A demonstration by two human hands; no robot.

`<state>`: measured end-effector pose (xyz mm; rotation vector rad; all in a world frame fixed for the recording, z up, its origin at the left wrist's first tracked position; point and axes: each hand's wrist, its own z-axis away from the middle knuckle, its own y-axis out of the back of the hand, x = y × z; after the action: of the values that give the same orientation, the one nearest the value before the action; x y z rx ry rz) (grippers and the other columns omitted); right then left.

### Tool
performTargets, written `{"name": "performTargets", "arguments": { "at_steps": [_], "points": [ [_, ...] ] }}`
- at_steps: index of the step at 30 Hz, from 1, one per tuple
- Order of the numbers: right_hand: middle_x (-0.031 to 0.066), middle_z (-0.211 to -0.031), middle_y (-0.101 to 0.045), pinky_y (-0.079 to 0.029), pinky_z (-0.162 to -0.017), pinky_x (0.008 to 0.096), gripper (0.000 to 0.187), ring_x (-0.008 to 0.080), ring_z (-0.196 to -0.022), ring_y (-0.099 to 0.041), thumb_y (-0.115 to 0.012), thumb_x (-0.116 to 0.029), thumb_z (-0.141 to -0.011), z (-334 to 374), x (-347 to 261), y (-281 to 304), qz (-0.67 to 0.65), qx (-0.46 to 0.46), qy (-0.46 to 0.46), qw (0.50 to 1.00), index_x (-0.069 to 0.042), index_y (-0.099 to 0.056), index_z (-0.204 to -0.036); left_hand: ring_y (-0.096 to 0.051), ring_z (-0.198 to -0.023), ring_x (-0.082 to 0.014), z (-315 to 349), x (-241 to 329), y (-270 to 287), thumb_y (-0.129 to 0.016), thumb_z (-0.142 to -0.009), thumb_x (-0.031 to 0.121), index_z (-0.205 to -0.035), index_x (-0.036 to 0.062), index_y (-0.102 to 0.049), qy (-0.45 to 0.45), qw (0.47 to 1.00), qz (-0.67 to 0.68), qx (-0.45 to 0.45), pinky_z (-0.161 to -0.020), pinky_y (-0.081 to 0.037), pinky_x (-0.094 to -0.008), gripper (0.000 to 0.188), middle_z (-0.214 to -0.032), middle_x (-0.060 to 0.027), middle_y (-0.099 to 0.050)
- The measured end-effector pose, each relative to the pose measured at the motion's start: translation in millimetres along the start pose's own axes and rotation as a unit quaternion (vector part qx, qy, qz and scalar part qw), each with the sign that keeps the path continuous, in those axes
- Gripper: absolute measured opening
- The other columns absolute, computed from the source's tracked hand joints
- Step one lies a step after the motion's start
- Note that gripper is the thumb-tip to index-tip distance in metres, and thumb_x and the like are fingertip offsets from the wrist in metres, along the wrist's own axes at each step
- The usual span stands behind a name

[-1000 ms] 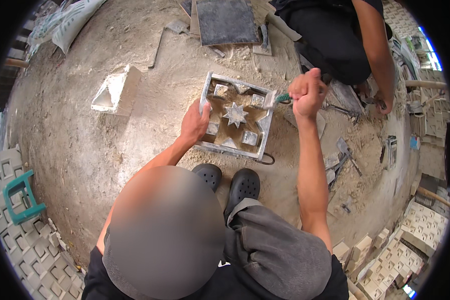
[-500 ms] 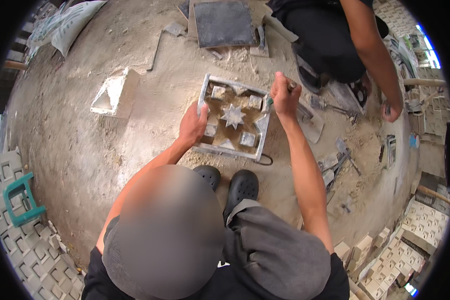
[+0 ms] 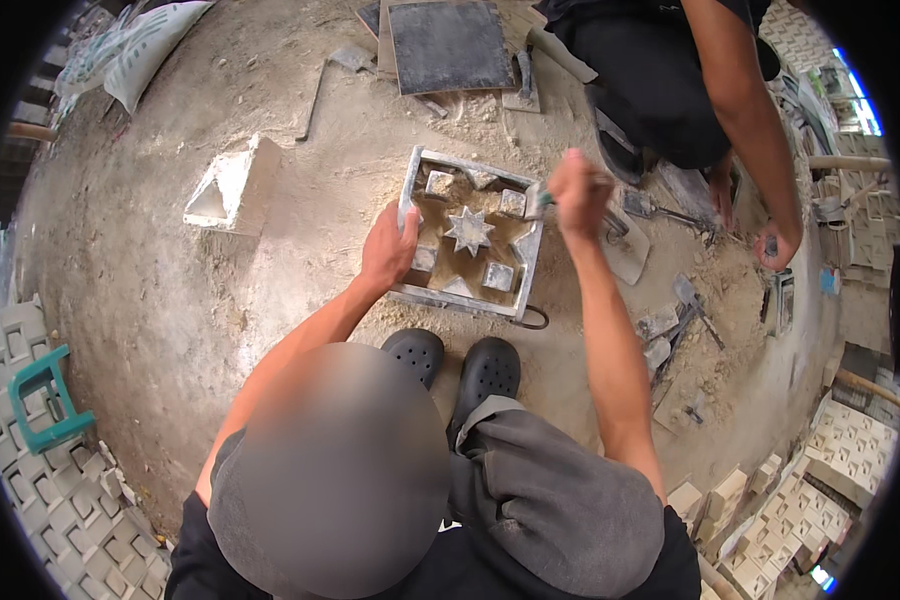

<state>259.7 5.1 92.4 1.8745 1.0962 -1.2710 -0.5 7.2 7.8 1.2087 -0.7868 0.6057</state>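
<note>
A square metal mould (image 3: 470, 299) lies on the ground ahead of my feet, slightly turned. Inside it are a raised eight-pointed star (image 3: 470, 231), small square blocks and triangular points, with sandy powder or a wet film between them. My left hand (image 3: 388, 246) grips the mould's left wall, thumb over the rim. Just off the right wall, my right hand (image 3: 580, 195) is closed round a brush (image 3: 538, 200) with a green part; motion smears the hand. The brush head is by the mould's upper right corner.
At the upper right a co-worker's arm (image 3: 755, 130) reaches to the ground near a trowel (image 3: 665, 212). A hammer (image 3: 698, 310) and other tools lie at right. A white hollow block (image 3: 240, 190) stands left, dark boards (image 3: 450, 48) beyond, a green stool (image 3: 45, 400) far left.
My right hand has shifted slightly right with the brush, its motion blurred. My left hand stays on the mould. The co-worker's hand at right has moved lower, toward the ground.
</note>
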Motion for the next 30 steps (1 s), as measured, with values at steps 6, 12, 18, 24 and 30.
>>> {"name": "performTargets", "arguments": {
  "at_steps": [6, 12, 18, 24, 30],
  "points": [
    [-0.0048, -0.046, -0.041, -0.028, -0.042, 0.0284, 0.047, 0.0059, -0.043, -0.037, -0.053, -0.028, -0.095, -8.5, -8.8, -1.9, -0.043, -0.016, -0.098, 0.994, -0.01, -0.043, -0.053, -0.059, -0.095, -0.0444, 4.4, 0.9, 1.5, -0.042, -0.099, 0.038, -0.11, 0.0005, -0.057, 0.011, 1.0, 0.004, -0.003, -0.082, -0.045, -0.0491, 0.042, -0.098, -0.0276, -0.063],
    [-0.0049, -0.049, -0.037, -0.025, -0.041, 0.0257, 0.045, 0.0045, -0.043, -0.034, -0.054, -0.021, -0.094, -3.8, 2.4, 6.6, -0.066, -0.021, -0.122, 0.99, -0.01, -0.036, -0.054, -0.059, -0.097, -0.0447, 1.4, 1.4, -3.5, -0.043, -0.098, 0.038, -0.112, 0.0008, -0.057, 0.013, 1.0, 0.009, -0.001, -0.084, -0.045, -0.0497, 0.042, -0.101, -0.0279, -0.063],
    [-0.0049, -0.048, -0.035, -0.024, -0.04, 0.0256, 0.048, 0.0046, -0.042, -0.032, -0.055, -0.02, -0.096, -10.1, -65.3, -17.6, -0.142, -0.004, -0.08, 0.987, -0.01, -0.035, -0.053, -0.059, -0.096, -0.0446, 3.7, -3.0, 0.8, -0.044, -0.098, 0.038, -0.113, 0.0014, -0.057, 0.022, 1.0, 0.017, 0.0, -0.084, -0.045, -0.0498, 0.041, -0.101, -0.0278, -0.063],
    [-0.0065, -0.048, -0.037, -0.024, -0.042, 0.027, 0.05, 0.0033, -0.045, -0.034, -0.053, -0.028, -0.097, -0.7, -63.5, -58.2, -0.086, 0.013, -0.031, 0.996, -0.011, -0.038, -0.053, -0.059, -0.096, -0.0447, 5.0, -2.7, 0.6, -0.044, -0.098, 0.037, -0.109, 0.0012, -0.058, 0.012, 1.0, 0.014, 0.005, -0.083, -0.045, -0.0495, 0.04, -0.099, -0.0275, -0.063],
    [-0.0053, -0.048, -0.041, -0.028, -0.043, 0.0279, 0.051, 0.0055, -0.045, -0.038, -0.054, -0.029, -0.097, 11.5, -7.3, -58.6, 0.057, -0.056, -0.029, 0.996, -0.01, -0.04, -0.052, -0.058, -0.093, -0.0452, 2.1, -1.4, -4.1, -0.043, -0.098, 0.037, -0.106, 0.0011, -0.057, -0.009, 1.0, 0.011, 0.01, -0.082, -0.044, -0.0506, 0.039, -0.097, -0.0273, -0.063]
  ]
}}
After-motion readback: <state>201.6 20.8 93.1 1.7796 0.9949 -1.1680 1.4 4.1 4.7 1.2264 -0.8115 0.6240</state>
